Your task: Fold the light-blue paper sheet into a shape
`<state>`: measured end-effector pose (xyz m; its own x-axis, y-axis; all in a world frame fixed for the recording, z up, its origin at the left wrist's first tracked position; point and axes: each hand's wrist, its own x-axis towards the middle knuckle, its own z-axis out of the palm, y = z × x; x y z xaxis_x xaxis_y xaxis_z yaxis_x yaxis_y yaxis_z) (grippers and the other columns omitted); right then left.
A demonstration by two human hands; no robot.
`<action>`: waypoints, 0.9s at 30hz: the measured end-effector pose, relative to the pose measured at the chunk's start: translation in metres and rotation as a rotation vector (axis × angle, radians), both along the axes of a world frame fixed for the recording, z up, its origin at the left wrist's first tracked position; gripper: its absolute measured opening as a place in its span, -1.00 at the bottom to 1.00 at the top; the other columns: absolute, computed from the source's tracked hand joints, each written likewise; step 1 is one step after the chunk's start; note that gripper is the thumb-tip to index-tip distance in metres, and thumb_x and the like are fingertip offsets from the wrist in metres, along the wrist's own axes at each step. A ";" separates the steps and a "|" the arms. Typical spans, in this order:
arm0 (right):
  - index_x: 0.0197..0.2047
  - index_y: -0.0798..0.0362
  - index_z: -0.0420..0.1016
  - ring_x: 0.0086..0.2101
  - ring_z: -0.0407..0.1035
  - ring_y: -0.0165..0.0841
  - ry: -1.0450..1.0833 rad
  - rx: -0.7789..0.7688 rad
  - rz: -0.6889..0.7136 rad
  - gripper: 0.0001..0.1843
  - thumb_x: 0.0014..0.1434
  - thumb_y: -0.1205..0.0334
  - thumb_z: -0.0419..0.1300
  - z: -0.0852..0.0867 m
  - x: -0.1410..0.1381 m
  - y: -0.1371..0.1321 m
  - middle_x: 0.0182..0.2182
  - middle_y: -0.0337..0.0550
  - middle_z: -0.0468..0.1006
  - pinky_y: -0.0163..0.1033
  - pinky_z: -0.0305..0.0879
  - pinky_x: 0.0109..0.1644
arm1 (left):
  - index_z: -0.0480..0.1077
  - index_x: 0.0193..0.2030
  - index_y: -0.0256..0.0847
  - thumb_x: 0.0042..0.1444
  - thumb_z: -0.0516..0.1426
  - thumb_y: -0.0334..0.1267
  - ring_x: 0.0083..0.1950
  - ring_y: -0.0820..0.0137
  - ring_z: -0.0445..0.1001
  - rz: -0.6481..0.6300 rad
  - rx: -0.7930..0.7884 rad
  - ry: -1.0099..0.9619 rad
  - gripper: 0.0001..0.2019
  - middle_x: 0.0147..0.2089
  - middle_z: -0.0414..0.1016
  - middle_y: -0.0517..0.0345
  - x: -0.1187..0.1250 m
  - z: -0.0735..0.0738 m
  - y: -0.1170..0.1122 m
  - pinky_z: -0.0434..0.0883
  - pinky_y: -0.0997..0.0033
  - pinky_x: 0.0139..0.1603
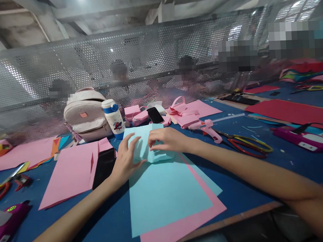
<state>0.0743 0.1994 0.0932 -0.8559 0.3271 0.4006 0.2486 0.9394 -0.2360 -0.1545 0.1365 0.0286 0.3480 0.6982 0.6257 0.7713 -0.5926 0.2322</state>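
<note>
Two bare forearms run from the bottom corners of the frame to its centre. Under them, nearest the lower edge, a large light blue paper sheet (164,195) lies flat on a slightly bigger pink paper sheet (187,225). The pink shows as a border along the right and bottom, and its lower corner reaches the table's wooden front edge (235,218).

At the far end of that stack, just above centre, sits the folded light blue paper piece (142,141). The left hand (125,159) lies open on its left side, fingers spread and pressed flat. The right hand (166,139) arches over its right side with fingertips pushed down on the paper; whether it pinches an edge I cannot tell.

Bare blue tabletop (249,177) opens to the right of the stack, as far as the red-and-yellow-handled scissors (246,143) and the pink glue gun (207,128) at centre right. On the left, room is tighter. A black box (103,167) stands just beside the left wrist, with a pink folded card (70,175) against it.

Behind the hands, in the upper middle, are a white water bottle with a blue cap (113,117), a pale backpack (85,115) and a black phone (155,115). They sit before a perforated metal screen (148,53) that spans the frame under a concrete ceiling.
</note>
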 end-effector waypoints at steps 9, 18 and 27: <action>-0.30 0.08 0.44 -0.27 0.37 -0.37 -0.032 0.055 -0.245 -0.81 0.18 0.17 0.33 0.020 0.006 -0.004 -0.29 -0.21 0.52 -0.32 0.11 -0.29 | -0.27 0.43 -0.18 -0.09 0.36 -0.10 0.27 0.03 0.35 -0.047 -0.535 -0.761 0.11 0.25 0.31 -0.22 -0.034 -0.019 0.038 0.27 -0.06 0.28; -0.48 0.06 0.55 -0.52 0.35 -0.39 -0.285 -0.394 -0.482 -0.53 0.15 -0.19 0.23 0.019 0.055 -0.023 -0.53 -0.19 0.55 -0.30 0.05 -0.48 | 0.27 0.14 -0.29 -0.17 0.41 -0.06 -0.14 0.17 0.61 -0.064 -0.745 -0.851 -0.25 -0.10 0.61 -0.01 -0.038 -0.011 0.032 0.54 0.19 -0.09; -0.35 0.11 0.57 -0.39 0.27 -0.38 0.017 -0.645 -0.328 -0.67 0.07 -0.02 0.28 -0.048 0.040 -0.044 -0.35 -0.18 0.53 -0.33 0.14 -0.35 | 0.42 -0.08 -0.25 -0.27 0.45 -0.10 -0.05 0.09 0.59 -0.066 -0.813 -0.768 -0.41 -0.09 0.63 0.03 -0.036 -0.001 0.027 0.52 0.11 0.00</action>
